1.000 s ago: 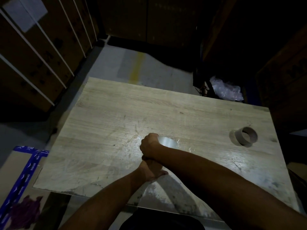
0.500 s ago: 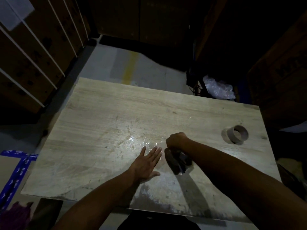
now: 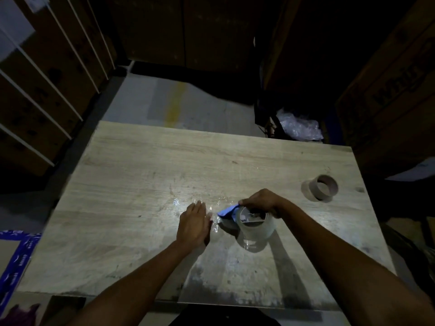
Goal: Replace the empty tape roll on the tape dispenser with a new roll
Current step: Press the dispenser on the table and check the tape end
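On the wooden table my right hand grips a blue tape dispenser that carries a full roll of clear tape. The roll hangs just above the tabletop near the front middle. My left hand lies flat on the table just left of the dispenser, fingers together, pressing on a shiny strip of clear tape stuck to the wood. The empty brown cardboard core stands by itself near the table's right edge, well away from both hands.
Stacked cardboard boxes with white straps stand on the left, and more boxes on the right. A crumpled clear plastic bag sits behind the table's far right corner. A blue-taped carton lies on the floor at lower left.
My right hand has pulled the dispenser to the right, away from my left hand, and turned it so the roll shows. My left hand went from a curled grip to lying flat on the tape.
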`<state>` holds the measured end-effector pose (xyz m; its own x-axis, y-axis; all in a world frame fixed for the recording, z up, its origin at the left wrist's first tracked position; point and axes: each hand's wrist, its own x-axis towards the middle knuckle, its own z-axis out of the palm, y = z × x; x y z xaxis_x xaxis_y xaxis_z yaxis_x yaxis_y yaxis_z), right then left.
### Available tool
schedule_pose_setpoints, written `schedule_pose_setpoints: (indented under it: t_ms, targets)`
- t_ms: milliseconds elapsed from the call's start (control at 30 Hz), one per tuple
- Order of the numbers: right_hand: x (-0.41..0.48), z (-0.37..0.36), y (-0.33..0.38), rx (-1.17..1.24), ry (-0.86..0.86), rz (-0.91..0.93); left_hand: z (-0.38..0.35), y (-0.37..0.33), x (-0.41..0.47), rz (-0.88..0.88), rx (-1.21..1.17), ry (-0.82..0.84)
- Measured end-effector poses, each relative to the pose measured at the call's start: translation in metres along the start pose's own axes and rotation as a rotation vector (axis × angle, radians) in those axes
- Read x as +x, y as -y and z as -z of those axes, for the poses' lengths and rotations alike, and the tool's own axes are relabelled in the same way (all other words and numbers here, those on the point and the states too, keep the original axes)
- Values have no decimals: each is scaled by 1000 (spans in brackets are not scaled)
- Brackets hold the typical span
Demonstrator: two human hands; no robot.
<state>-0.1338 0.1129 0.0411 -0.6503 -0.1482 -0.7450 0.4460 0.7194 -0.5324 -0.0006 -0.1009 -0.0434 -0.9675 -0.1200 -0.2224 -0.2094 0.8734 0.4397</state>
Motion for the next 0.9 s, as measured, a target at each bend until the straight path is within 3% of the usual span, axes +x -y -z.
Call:
schedule_pose_setpoints:
  t_ms: [67,167,367,567,733,900]
  targets:
    - [0,-7,-16,185,-89,-31,2,-1,0,79,-201,-149]
    - [-2,-21,-31,478,-227,-69,8,-9,0,243,-493,-239]
    - [-8,-51,-46,833,-353,-89,-7,-27,4,429,-806,-109]
    - [-4,-79,-57,901,-492,-47,-1,-54,0,392,-815,-33]
    - [-3,-93,-62,911,-542,-83,-1,-60,-4,395,-807,-27]
    - [-4,-100,-59,963,-579,-89,-4,-60,-4,441,-841,82]
